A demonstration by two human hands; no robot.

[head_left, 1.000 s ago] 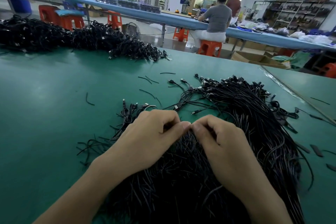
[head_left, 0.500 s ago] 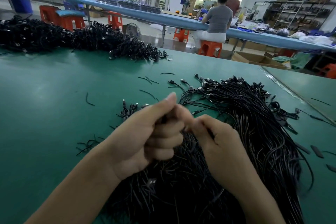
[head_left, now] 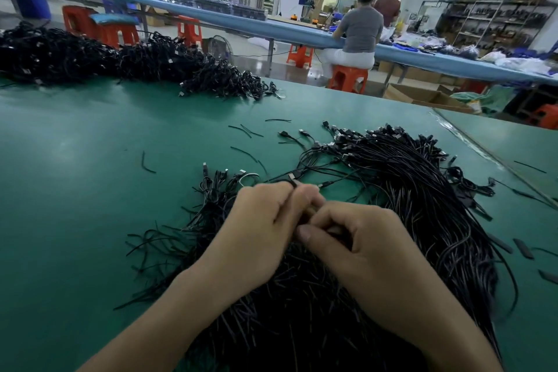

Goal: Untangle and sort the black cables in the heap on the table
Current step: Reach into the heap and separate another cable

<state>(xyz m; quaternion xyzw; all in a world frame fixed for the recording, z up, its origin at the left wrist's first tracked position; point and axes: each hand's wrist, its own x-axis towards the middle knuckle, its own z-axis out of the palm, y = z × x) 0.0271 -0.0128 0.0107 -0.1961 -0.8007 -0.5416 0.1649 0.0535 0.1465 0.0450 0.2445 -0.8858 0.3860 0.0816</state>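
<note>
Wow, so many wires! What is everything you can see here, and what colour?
table: one, green, beneath everything near.
near cable heap: one, black, table's near middle and right.
far cable heap: one, black, table's far left.
loose cable pieces: several, black, scattered on the table.
single cable: one, black, held just above the near heap.
stools: several, orange, floor beyond the table.
long bench: one, blue, across the room.
seated person: one, grey top, at the bench.
cardboard box: one, brown, floor at right.
left hand: one, pinches the single cable.
right hand: one, fingers curled against the left; its hold is hidden.
</note>
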